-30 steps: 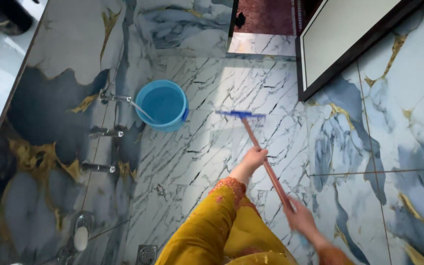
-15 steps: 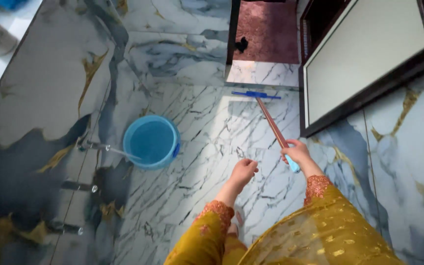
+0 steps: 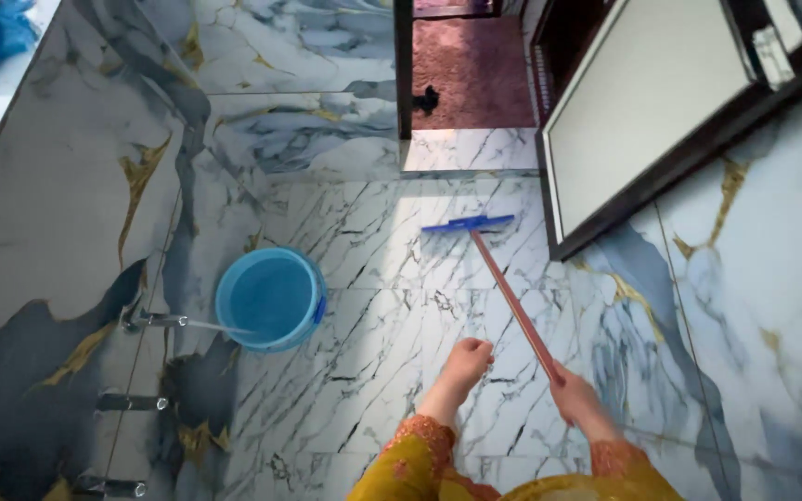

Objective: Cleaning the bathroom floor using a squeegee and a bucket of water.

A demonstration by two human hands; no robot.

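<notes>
A floor wiper with a blue blade [image 3: 469, 224] and a long reddish handle [image 3: 510, 299] rests on the marble floor [image 3: 382, 306]. My right hand [image 3: 579, 401] grips the near end of the handle. My left hand [image 3: 463, 362] hangs just left of the handle with fingers curled in, holding nothing. Both wrists show mustard-yellow embroidered sleeves. The blade lies a little in front of the doorway threshold.
A blue bucket [image 3: 269, 299] of water stands under a wall tap [image 3: 155, 321] on the left, water running into it. More taps [image 3: 127, 403] stick out of the left wall. An open dark-framed door [image 3: 642, 111] stands at right. A reddish carpet [image 3: 471, 70] lies beyond the doorway.
The wiper blade has been pulled back from the threshold toward me. My right hand drew the handle down and back. The left hand stays off the handle, as half a second ago.
</notes>
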